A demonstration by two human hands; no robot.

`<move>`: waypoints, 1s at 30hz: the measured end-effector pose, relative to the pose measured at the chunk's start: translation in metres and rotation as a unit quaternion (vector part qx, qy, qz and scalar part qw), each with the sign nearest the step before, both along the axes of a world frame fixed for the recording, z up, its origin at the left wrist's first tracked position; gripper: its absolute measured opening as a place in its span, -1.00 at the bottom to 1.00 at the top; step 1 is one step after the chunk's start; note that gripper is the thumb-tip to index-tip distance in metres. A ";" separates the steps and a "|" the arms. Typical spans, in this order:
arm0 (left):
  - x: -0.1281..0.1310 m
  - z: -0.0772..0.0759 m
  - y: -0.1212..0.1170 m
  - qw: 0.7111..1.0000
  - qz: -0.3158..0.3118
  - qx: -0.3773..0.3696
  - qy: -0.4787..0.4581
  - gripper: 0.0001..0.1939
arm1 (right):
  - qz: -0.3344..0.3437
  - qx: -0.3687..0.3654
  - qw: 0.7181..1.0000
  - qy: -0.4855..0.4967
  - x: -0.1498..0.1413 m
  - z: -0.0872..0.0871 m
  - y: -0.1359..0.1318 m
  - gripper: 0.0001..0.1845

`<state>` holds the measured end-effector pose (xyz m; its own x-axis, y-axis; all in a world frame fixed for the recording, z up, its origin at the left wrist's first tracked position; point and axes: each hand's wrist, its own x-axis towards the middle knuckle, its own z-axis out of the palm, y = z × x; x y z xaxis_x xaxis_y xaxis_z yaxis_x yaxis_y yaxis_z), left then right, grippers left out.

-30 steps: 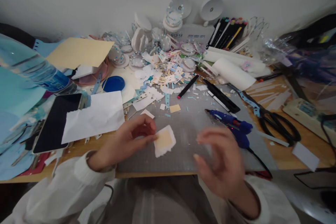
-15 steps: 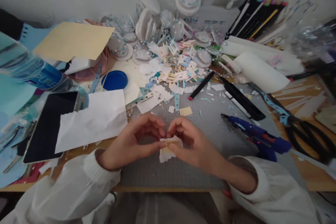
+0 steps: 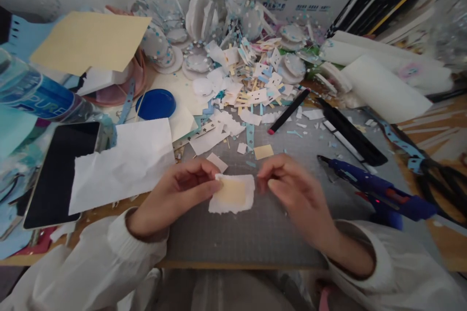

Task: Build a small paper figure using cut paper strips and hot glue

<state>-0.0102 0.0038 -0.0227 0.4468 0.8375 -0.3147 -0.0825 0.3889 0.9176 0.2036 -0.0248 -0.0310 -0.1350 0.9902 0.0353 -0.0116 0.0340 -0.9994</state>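
My left hand pinches the left edge of a small white piece of torn paper between thumb and fingers. A pale yellow paper square lies on the middle of it, leaving a ragged white border all round. My right hand is just right of the paper, apart from it, its fingers curved and thumb a little away from the index finger, with nothing visible between them. Beneath both hands is a grey cutting mat. A smaller yellow piece and a white scrap lie just beyond.
On the right are a blue glue gun, a black cutter and black scissors. A red-tipped black pen lies before heaped paper scraps. Leftward are a torn white sheet, a phone and a water bottle.
My right hand came in from the right, touched the small paper together with my left, then drew back rightward. The paper now lies flatter and turned. The camera view has shifted closer.
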 end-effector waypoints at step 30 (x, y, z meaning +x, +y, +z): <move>0.004 -0.002 -0.005 0.960 -0.148 0.177 0.155 -0.84 | 0.126 -0.075 0.979 -0.140 -0.012 -0.001 0.002 -0.90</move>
